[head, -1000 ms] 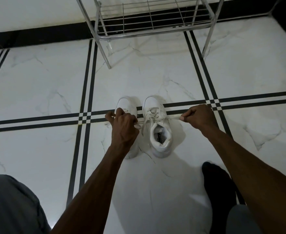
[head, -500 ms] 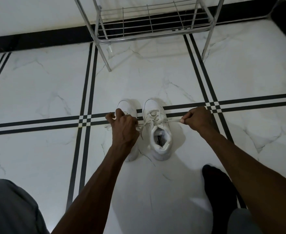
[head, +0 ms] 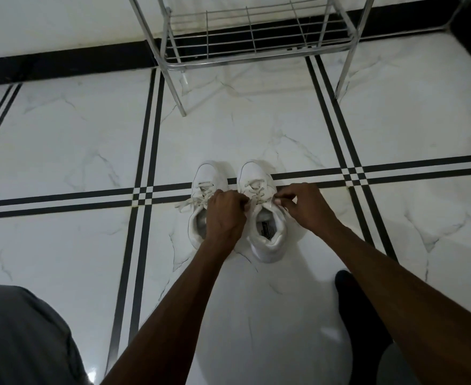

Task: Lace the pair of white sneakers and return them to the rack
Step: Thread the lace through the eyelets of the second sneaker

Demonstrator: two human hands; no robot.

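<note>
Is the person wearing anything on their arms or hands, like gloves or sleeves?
No gloves and no sleeves show. The left hand and right hand are bare, and both forearms are bare as far as the picture goes. I see no watch, ring or bracelet. Lower down there is grey clothing over the left knee and a black sock on one foot.

Glossy marble floor (head: 256,315), chrome rack (head: 256,58)

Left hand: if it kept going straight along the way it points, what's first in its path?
Probably the laces of the right sneaker, directly ahead of the left hand knuckles; depth is unclear.
</note>
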